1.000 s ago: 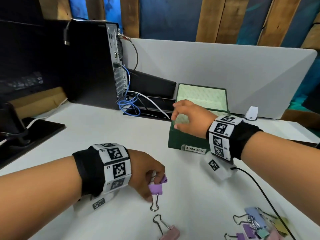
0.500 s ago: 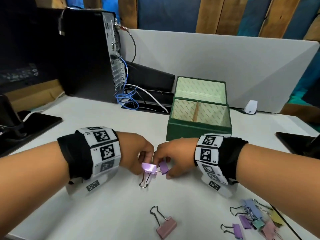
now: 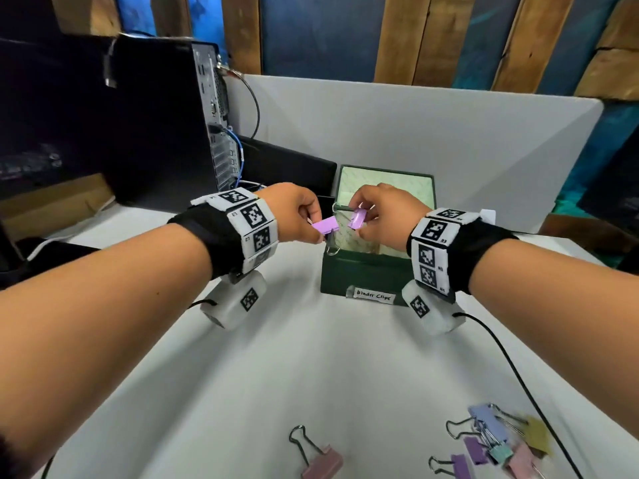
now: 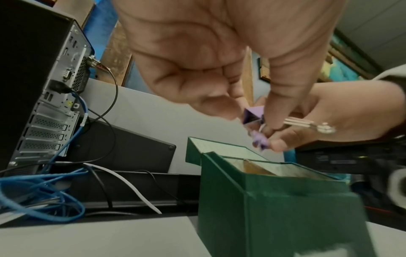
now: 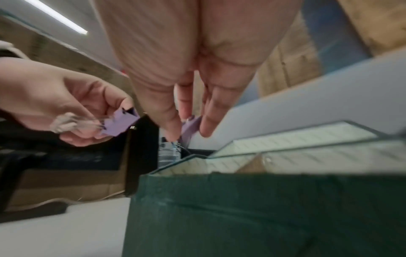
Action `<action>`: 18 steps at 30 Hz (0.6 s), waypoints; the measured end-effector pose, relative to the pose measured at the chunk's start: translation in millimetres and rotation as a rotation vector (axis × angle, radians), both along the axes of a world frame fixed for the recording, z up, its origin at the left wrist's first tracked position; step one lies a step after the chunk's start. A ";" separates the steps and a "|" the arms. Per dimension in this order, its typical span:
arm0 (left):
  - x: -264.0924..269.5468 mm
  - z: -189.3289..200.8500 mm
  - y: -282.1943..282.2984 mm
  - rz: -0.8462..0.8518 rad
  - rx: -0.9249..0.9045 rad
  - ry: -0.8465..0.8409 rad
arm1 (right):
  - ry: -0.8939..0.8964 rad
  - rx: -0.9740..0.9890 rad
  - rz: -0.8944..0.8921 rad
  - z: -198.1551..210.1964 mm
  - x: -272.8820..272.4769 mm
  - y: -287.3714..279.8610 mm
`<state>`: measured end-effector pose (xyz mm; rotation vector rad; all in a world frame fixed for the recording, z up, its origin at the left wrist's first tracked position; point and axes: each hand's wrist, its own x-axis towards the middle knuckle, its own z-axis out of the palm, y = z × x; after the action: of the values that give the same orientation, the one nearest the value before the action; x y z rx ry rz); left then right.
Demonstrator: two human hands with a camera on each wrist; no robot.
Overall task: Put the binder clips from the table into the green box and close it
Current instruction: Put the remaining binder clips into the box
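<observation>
Head view: left hand (image 3: 294,216) pinches a purple clip (image 3: 325,225); right hand (image 3: 383,216) pinches a second purple clip (image 3: 357,218). Both are held over the open green box (image 3: 359,274). More clips (image 3: 491,444) lie near the table (image 3: 242,375) edge.

Left wrist view: fingers (image 4: 283,111) grip the clip above the box (image 4: 274,208).

Right wrist view: blurred; thumb and fingers (image 5: 211,111) close on purple (image 5: 190,127), box (image 5: 263,208) below.

Your white surface (image 3: 276,357) carries the open green box (image 3: 363,274), a pink clip (image 3: 321,463), a clip pile (image 3: 498,444) and a computer tower (image 3: 155,126).
</observation>
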<state>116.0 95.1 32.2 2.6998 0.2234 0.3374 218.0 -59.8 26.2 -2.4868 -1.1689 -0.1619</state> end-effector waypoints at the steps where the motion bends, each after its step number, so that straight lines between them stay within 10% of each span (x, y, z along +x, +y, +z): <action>1: 7.7 0.9 -2.9 0.026 0.000 -0.015 | 0.046 -0.013 -0.023 -0.9 3.4 -0.2; 8: 44.7 0.7 -12.3 0.138 0.033 0.001 | 0.124 0.118 -0.017 4.4 -2.9 -28.3; 18: -0.5 -8.7 -46.9 -0.188 0.058 0.085 | 0.167 -0.382 0.225 -5.3 -60.6 -108.9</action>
<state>115.5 48.2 23.5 2.7675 -0.0168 0.1759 157.4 -168.7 20.8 -2.5912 -1.5080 0.3563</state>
